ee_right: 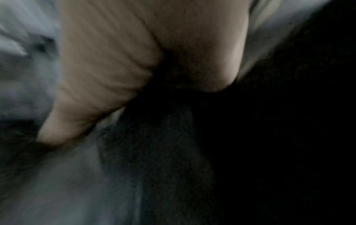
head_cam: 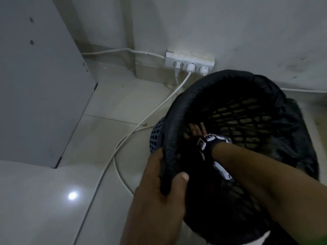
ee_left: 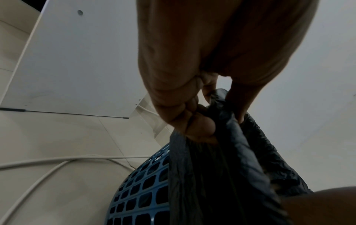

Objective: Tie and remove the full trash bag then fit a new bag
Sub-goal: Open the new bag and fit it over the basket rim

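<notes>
A blue mesh basket (head_cam: pixel 155 137) stands tilted on the floor, its mouth towards me. A black trash bag (head_cam: pixel 230 76) lines it, folded out over the rim. My left hand (head_cam: pixel 166 174) grips the near left rim through the bag, thumb inside and fingers outside. The left wrist view shows that hand (ee_left: pixel 219 118) pinching the bag (ee_left: pixel 240 152) above the basket (ee_left: pixel 138 190). My right hand (head_cam: pixel 195 129) reaches deep into the basket, fingers straight against the bag at the left inner wall. The right wrist view is blurred: the hand (ee_right: pixel 125 60) lies against dark plastic (ee_right: pixel 173 152).
A white power strip (head_cam: pixel 190 63) sits on the wall just behind the basket, with white cables (head_cam: pixel 138 124) trailing over the tiled floor to its left. A grey cabinet panel (head_cam: pixel 35 85) stands at the left. The wall is close behind the basket.
</notes>
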